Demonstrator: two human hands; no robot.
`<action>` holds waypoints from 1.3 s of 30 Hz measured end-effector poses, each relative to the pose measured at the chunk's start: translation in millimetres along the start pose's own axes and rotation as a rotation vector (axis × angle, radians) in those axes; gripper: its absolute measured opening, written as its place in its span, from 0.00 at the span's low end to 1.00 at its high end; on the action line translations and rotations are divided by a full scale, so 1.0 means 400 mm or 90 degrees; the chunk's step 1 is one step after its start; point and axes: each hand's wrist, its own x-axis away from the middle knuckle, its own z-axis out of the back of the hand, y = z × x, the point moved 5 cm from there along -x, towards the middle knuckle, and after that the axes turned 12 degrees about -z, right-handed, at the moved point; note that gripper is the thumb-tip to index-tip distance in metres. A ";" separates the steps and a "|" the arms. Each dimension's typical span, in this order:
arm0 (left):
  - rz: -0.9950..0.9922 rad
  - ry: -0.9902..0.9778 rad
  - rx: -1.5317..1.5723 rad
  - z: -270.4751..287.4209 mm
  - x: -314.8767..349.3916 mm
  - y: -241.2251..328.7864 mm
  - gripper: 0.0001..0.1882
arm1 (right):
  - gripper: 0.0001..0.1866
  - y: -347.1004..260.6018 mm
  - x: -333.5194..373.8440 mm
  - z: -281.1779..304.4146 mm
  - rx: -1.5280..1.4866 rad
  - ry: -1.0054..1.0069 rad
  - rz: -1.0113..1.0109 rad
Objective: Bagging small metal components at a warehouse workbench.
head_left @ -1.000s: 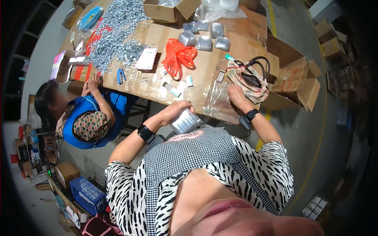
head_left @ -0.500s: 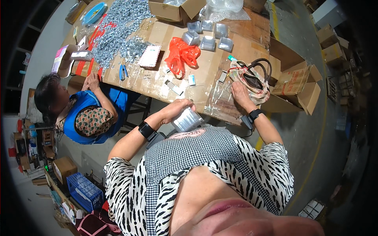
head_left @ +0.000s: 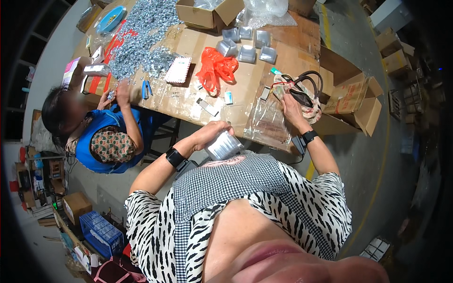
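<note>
Left hand (head_left: 213,132) was out front, fingers wrapped round stack of clear plastic pieces (head_left: 222,146), just off near edge of desk (head_left: 177,100), before checked apron (head_left: 245,181) — over to right, right hand (head_left: 293,112) was at floral bag (head_left: 313,114) on desk, fingers by its opening, pinch or no pinch impossible to tell — stack looked light, thin-walled, likely slick, easily dented; wide, gentle hold round sides suited it — bag looked soft, saggy, best taken by rim

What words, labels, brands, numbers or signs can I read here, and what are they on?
No text is clear enough to quote.
Open brown cardboard carton, right: red print, blurred.
Black-and-white checked fabric apron: lettering on its pink oval patch, too small.
Blue rectangular crate: white marks, unreadable.
</note>
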 end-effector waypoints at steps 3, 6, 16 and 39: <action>-0.012 -0.003 -0.003 0.003 0.012 0.009 0.16 | 0.07 -0.014 0.001 0.006 0.007 -0.026 -0.042; 0.003 -0.002 -0.005 0.005 0.017 0.008 0.16 | 0.07 -0.018 -0.002 0.011 0.007 -0.019 -0.034; 0.001 0.009 -0.016 0.011 0.006 0.016 0.17 | 0.09 -0.009 -0.026 0.025 -0.107 0.037 -0.036; 0.008 0.003 -0.021 0.012 -0.100 -0.055 0.16 | 0.05 0.142 -0.009 -0.056 -0.164 0.031 -0.077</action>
